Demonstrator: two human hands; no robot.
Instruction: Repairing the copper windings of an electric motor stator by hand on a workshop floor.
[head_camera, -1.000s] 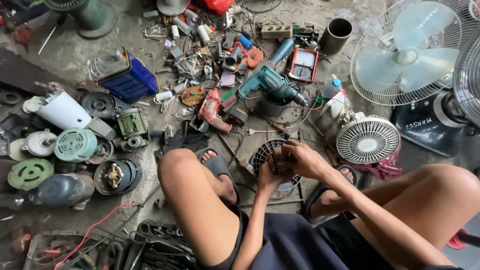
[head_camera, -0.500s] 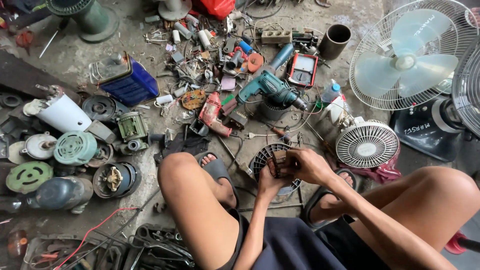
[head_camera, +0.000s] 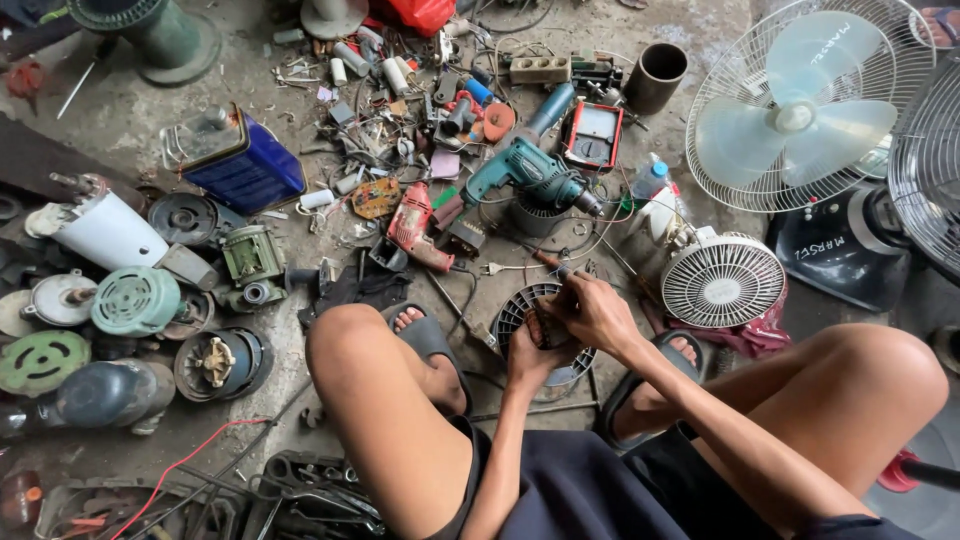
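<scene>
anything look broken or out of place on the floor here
Plenty is in pieces. Bare fan motors lie loose at the left without housings, and a small fan grille stands detached beside the right hand. Both hands, the left hand below, hold a dark vented fan part. Screws and wire scraps litter the concrete.

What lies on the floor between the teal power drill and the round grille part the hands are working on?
In the head view, a white power plug with its cord lies on the bare concrete between the teal drill and the grille part, along with loose wires.
</scene>
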